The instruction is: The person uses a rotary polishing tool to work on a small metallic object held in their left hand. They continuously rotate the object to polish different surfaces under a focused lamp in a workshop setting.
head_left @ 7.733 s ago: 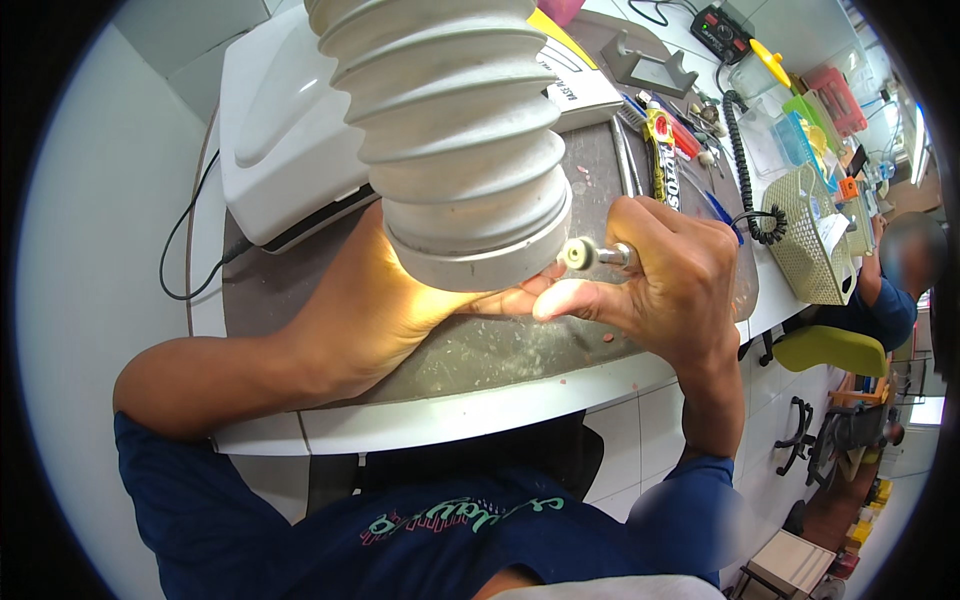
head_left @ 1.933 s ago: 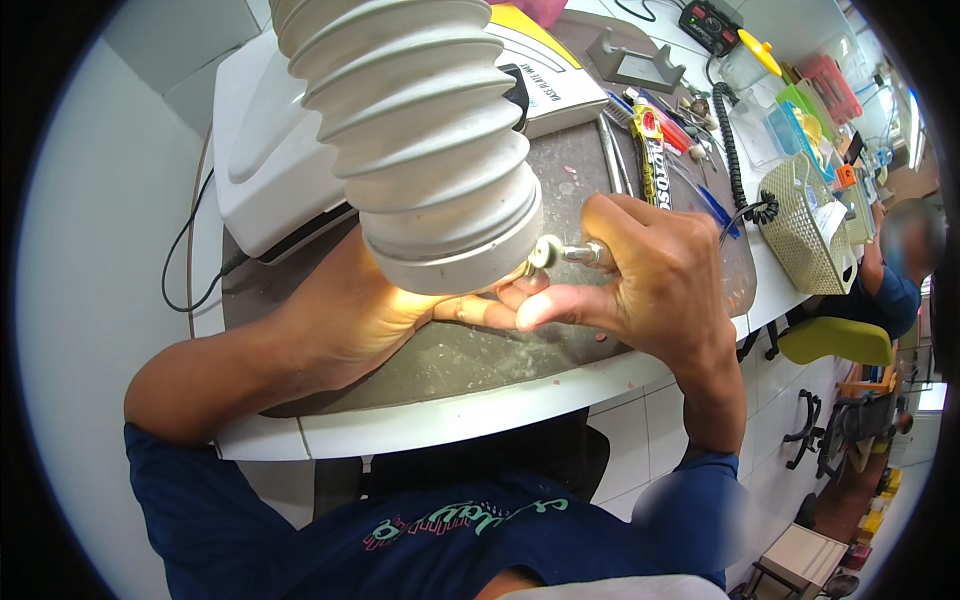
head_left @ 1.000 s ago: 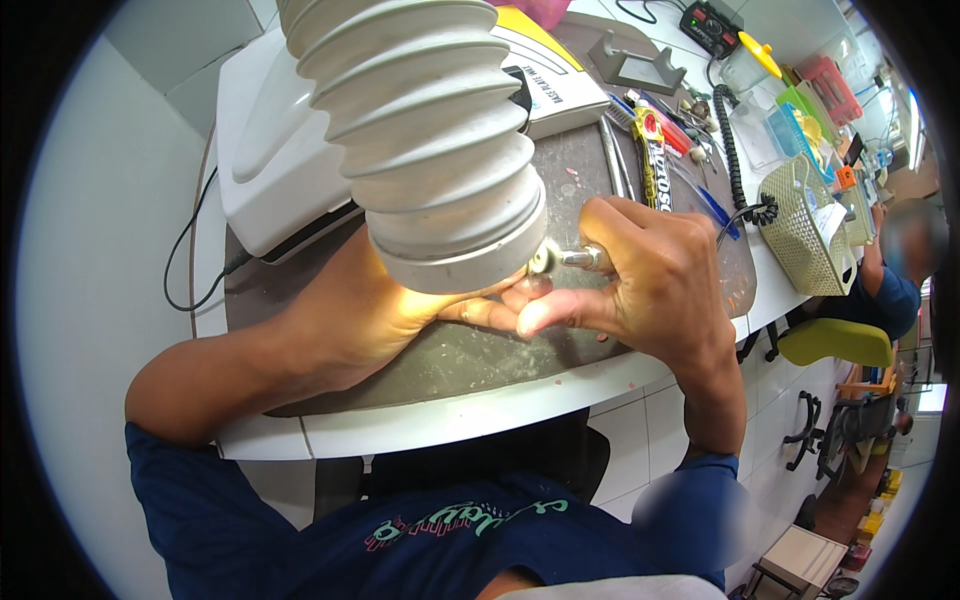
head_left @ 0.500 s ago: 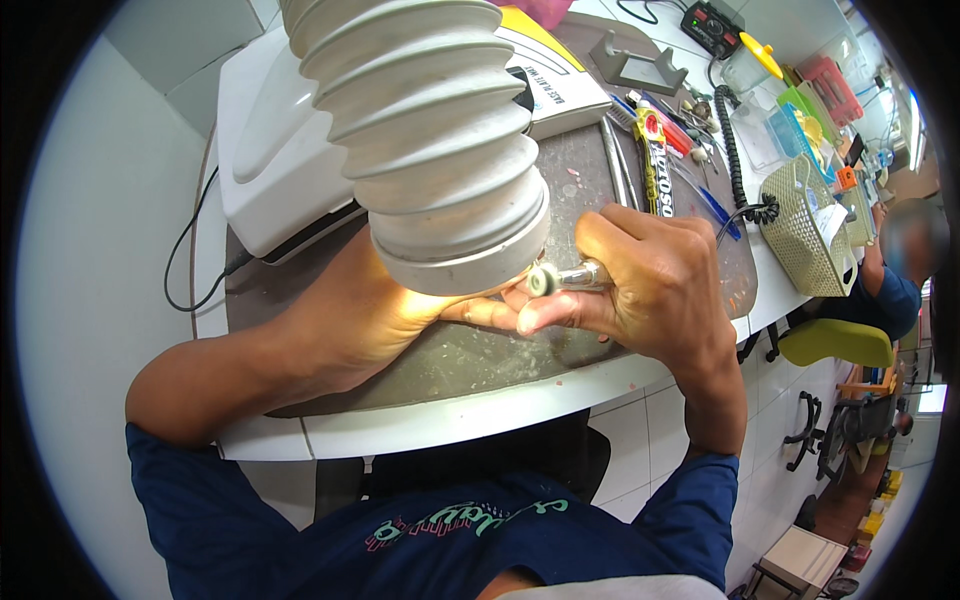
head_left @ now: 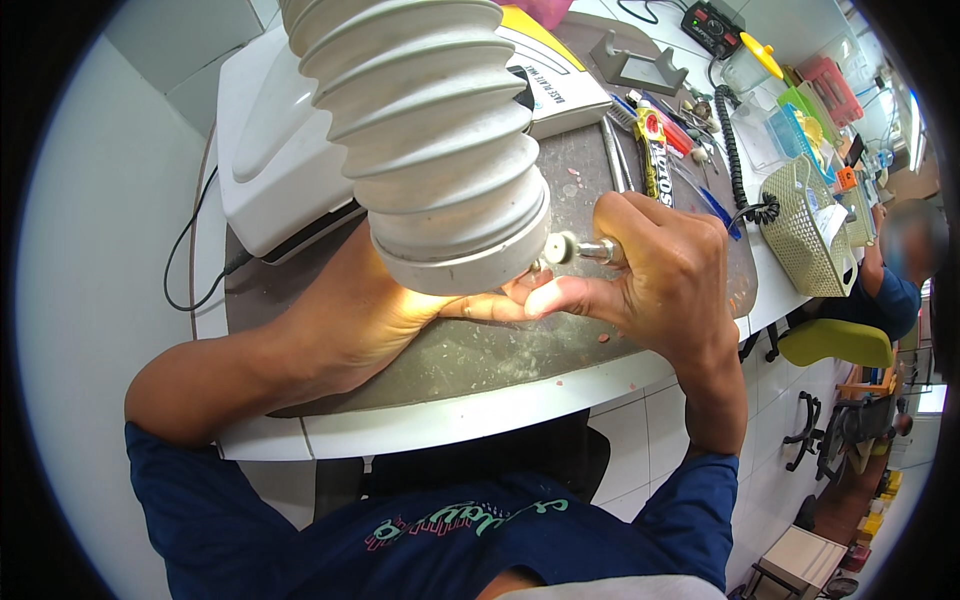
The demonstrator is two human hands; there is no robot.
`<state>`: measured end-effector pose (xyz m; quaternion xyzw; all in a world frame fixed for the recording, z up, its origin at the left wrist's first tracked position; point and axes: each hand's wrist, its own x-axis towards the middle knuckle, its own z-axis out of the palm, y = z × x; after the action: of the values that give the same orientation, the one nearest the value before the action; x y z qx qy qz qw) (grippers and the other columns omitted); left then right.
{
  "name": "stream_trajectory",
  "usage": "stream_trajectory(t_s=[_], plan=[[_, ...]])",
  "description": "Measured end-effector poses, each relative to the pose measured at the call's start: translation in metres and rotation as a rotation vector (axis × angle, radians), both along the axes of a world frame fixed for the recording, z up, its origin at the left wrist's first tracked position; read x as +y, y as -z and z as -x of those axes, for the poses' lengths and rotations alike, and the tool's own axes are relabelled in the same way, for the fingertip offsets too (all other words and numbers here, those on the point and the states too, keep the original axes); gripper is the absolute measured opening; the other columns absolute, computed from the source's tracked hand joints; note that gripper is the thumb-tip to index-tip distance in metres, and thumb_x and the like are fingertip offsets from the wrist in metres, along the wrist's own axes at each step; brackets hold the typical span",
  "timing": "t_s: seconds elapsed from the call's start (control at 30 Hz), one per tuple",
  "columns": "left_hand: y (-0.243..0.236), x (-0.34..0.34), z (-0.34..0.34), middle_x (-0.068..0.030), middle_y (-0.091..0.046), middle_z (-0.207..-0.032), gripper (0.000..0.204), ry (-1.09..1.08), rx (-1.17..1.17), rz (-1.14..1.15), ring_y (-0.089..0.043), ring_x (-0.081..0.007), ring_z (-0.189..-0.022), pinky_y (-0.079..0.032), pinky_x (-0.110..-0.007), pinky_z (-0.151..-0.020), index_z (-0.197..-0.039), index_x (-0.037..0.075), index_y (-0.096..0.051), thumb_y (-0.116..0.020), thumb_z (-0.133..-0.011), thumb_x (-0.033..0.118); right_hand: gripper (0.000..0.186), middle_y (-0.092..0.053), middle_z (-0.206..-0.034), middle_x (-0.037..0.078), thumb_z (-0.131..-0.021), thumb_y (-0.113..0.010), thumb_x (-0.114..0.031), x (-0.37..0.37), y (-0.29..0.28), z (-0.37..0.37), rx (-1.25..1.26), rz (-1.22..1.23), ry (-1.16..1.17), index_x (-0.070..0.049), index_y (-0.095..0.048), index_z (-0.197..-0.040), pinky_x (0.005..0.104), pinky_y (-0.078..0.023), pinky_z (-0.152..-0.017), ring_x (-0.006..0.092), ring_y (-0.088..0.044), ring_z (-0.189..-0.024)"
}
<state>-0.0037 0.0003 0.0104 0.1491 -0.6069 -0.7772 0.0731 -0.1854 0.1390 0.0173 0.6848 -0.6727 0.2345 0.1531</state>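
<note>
My right hand grips a silver rotary handpiece, its small pale wheel tip pointing left toward the mouth of the white ribbed hose. My right thumb reaches left and touches the fingers of my left hand. That hand lies under the hose mouth, lit by a bright yellow glow, with its fingers bent. A tiny shiny piece shows at its fingertips beside the wheel. The hose hides most of what those fingers hold.
A white machine stands left behind the hose, beside a white and yellow box. Farther right lie a yellow tube, a blue pen, tweezers and a coiled black cord. A woven basket stands at the right edge. Another person sits beyond.
The handpiece and its wheel have moved slightly right and up, away from the left fingertips, which now show a tiny shiny piece. My left arm has barely moved.
</note>
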Motion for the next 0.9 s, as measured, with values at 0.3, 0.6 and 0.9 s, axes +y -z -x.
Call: stream_trajectory(t_s=[0.3,0.6,0.9], plan=[[-0.0026,0.0011,-0.0007,-0.011,-0.061,-0.111,0.03,-0.035,-0.036,0.016,-0.063,-0.0188,-0.102,-0.059,-0.032,-0.083,-0.121,0.0,-0.054,-0.062,-0.092,0.002,0.067,-0.041,-0.052,0.004,-0.06,-0.073,-0.067,0.0003,-0.0011,-0.0015,0.023,-0.043,-0.005,-0.006,-0.046,-0.064,0.0321,-0.034,-0.041,0.0203,-0.045,-0.041],[-0.0041,0.0006,-0.0004,-0.0104,-0.062,-0.111,0.031,-0.021,-0.044,-0.014,-0.063,-0.018,-0.101,-0.058,-0.032,-0.083,-0.121,0.001,-0.055,-0.063,-0.091,0.001,0.065,-0.04,-0.053,0.004,-0.061,-0.073,-0.066,0.0009,0.0008,-0.0013,0.038,-0.033,-0.053,-0.006,-0.047,-0.064,0.0319,-0.034,-0.041,0.0202,-0.044,-0.041],[-0.0019,0.0012,-0.0006,-0.0103,-0.062,-0.11,0.03,-0.027,-0.03,0.008,-0.063,-0.0175,-0.1,-0.057,-0.032,-0.084,-0.121,0.0,-0.055,-0.062,-0.092,0.002,0.062,-0.042,-0.05,0.0,-0.068,-0.071,-0.065,-0.0011,-0.0019,0.0004,0.111,-0.014,-0.086,-0.009,-0.047,-0.061,0.0285,-0.037,-0.037,0.0147,-0.044,-0.038]])
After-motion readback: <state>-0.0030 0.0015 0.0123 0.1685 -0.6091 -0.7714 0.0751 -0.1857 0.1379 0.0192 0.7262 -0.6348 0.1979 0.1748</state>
